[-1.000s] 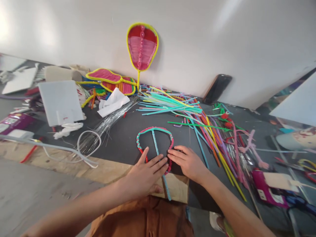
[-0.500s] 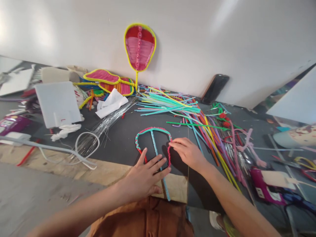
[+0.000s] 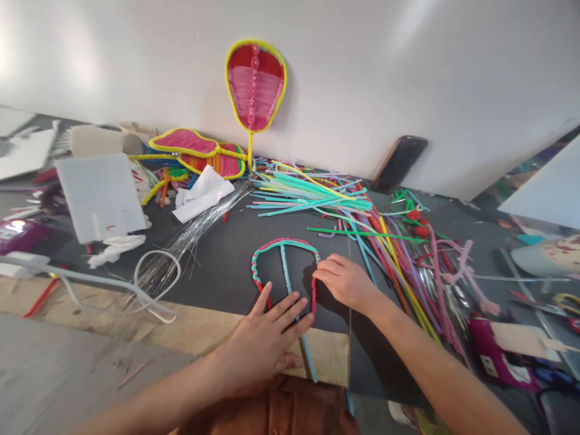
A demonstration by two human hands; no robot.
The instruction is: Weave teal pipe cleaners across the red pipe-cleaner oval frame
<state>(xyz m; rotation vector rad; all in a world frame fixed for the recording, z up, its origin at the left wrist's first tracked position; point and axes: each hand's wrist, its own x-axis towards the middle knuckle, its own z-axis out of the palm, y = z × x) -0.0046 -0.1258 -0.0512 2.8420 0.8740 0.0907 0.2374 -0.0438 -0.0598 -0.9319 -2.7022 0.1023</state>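
A rounded frame of twisted red and turquoise pipe cleaners [image 3: 254, 266] lies on the dark tabletop in front of me. A light-blue pipe cleaner stem [image 3: 309, 359] runs from its top down past its lower end. My left hand [image 3: 267, 338] rests flat over the lower part, fingers spread, hiding some of the frame and stem. At the frame's right side, the fingertips of my right hand [image 3: 347, 281] are pinched together on the red twisted edge.
Loose pipe cleaners [image 3: 312, 196] are heaped behind the frame. A yellow-edged pink paddle shape [image 3: 256, 84] stands against the white wall, and a phone [image 3: 401, 163] leans there too. Silver wires [image 3: 199, 223] lie left; a purple glue gun [image 3: 492, 350] lies right.
The view has shifted slightly, so the frame sits a little lower and further right. My right fingertips are bent closer together on the frame's right edge. The left hand keeps its flat pose.
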